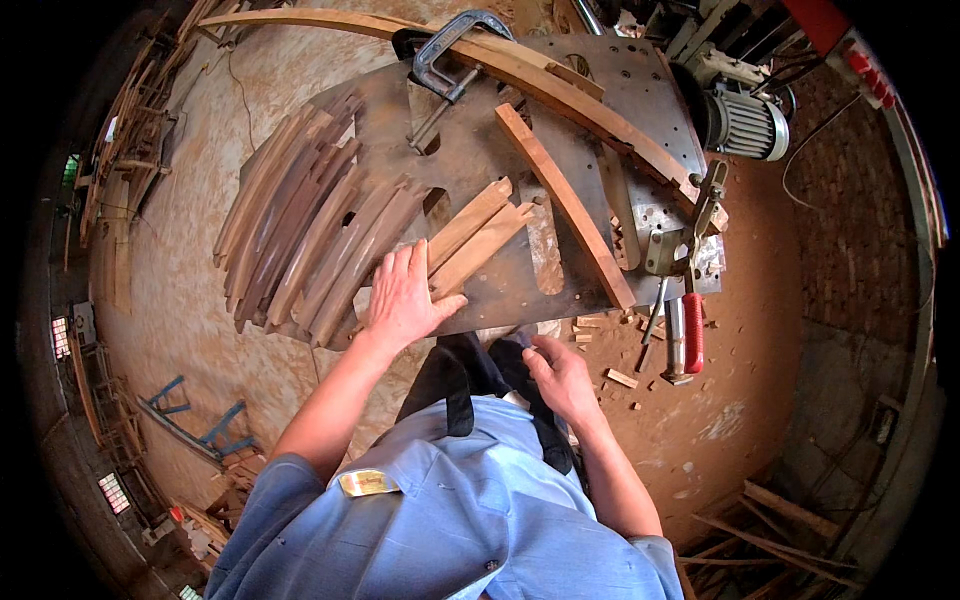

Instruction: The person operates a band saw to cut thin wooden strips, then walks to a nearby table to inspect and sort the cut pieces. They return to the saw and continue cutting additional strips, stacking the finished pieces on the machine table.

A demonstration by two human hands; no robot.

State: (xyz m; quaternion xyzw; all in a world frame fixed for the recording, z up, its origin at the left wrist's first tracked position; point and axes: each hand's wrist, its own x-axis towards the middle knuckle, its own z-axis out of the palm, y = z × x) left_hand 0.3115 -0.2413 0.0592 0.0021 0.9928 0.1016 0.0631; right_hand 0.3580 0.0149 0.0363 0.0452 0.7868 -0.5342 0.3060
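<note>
My left hand (pixel 402 298) lies flat with its fingers stretched over the near ends of wooden strips on a metal worktable (pixel 470 315). Beside its fingers are two short pale wooden pieces (pixel 475 245). Under and left of it spreads a row of dark brown wooden strips (pixel 315 230), side by side. My right hand (pixel 563 378) is held low in front of my waist, off the table, with its fingers curled. Whatever those fingers hold, if anything, is hidden. A single reddish-brown curved wooden bar (pixel 565 205) rests on the table beyond it.
Along the table's far side runs a long curved wooden piece (pixel 560 90), held by a C-clamp (pixel 445 60). A toggle clamp with a red handle (pixel 692 335) stands at the right edge, near a motor (pixel 748 125). Small wood offcuts (pixel 621 378) litter the dusty floor.
</note>
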